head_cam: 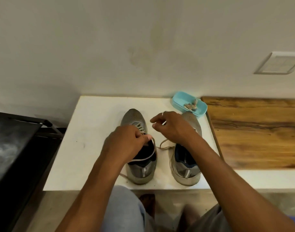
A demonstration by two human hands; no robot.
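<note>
White tabletop (93, 131), worn grey sneaker (135, 117), pale lace (143, 159) pinched by left hand (125, 141)

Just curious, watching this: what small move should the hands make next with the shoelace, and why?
Probably the right hand should pull the lace it holds taut. The left hand pinches the lace at the grey shoe's tongue, while a slack loop lies between the shoes.
</note>
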